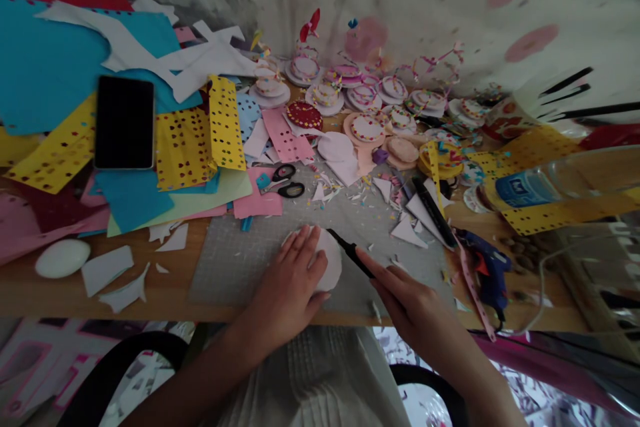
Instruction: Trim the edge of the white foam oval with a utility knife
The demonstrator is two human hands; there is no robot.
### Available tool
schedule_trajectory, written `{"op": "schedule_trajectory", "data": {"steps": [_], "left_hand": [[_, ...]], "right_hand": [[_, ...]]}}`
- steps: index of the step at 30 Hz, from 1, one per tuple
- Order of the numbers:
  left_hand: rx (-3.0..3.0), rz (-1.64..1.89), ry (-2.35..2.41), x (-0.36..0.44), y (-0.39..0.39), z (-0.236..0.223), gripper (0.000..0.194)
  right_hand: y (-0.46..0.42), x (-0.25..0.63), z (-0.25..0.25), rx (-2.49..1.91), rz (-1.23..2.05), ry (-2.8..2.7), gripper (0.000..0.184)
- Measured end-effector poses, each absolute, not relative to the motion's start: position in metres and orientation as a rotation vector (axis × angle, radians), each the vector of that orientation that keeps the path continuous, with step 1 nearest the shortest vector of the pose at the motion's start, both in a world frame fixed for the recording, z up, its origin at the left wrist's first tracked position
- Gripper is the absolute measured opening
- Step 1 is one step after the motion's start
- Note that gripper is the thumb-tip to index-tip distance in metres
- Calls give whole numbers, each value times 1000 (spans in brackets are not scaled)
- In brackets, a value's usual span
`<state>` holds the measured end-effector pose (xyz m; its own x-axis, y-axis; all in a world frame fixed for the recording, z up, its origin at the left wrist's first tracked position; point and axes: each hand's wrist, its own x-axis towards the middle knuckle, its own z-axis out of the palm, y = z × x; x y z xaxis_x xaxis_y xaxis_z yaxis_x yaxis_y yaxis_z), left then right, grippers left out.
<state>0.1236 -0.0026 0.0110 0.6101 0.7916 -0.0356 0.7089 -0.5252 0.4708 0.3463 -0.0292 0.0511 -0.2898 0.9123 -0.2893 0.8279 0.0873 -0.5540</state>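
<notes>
My left hand [290,280] lies flat, fingers stretched out, pressing a round white foam piece [331,260] onto a grey cutting mat [235,260]. My right hand [400,297] is closed round a black craft knife [351,252], forefinger along its top. The knife's tip meets the right edge of the white piece. White offcuts lie scattered on the mat around both hands.
Black scissors [283,180] lie behind the mat. A dark phone [124,121] rests on yellow, blue and pink punched sheets at left. Several small decorated round pieces [367,127] crowd the back. A blue glue gun [487,267], black marker [433,210] and plastic bottle [545,187] sit right.
</notes>
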Motion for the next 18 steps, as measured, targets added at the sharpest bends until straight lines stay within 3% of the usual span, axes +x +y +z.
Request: {"op": "schedule_trajectory", "data": {"steps": [18], "left_hand": [[2353, 308, 1183, 124, -3, 10, 44]], "right_hand": [[-26, 346, 53, -1800, 983, -2259, 51]]}}
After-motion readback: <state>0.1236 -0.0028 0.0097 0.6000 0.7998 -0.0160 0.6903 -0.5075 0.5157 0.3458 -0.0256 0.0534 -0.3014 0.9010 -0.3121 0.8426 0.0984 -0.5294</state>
